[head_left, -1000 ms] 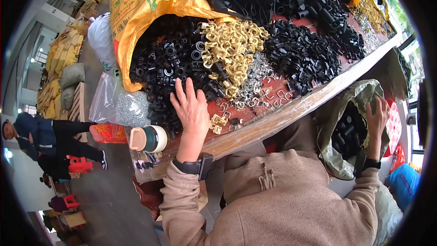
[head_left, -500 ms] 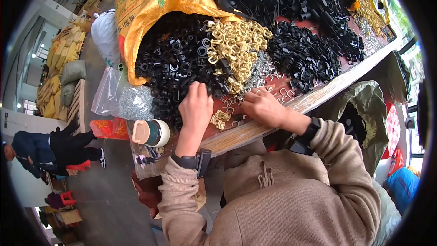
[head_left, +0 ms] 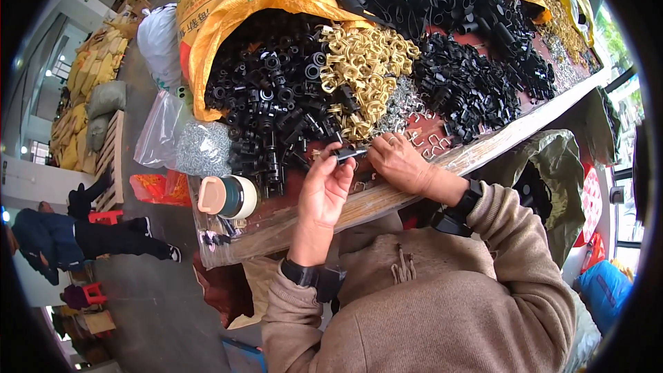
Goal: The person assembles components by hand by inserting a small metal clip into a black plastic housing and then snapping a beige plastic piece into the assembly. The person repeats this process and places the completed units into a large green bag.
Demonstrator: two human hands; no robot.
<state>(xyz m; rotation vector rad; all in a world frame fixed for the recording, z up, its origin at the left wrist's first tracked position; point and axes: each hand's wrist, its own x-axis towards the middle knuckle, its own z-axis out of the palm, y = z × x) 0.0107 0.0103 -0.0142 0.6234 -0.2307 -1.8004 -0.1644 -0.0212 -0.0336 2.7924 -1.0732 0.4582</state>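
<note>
One small black part [head_left: 349, 154] is gripped in the fingertips of the left hand [head_left: 324, 193], near the wooden table edge [head_left: 362, 205]. The right hand [head_left: 400, 166] is just beside the part, fingers bent; whether they grip anything cannot be told. Gold-coloured fittings [head_left: 371, 72] lie beyond both hands.

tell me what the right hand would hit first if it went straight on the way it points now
Probably the small black part held by the left hand, just ahead of the right hand; depth is unclear, so they may already touch.
</note>
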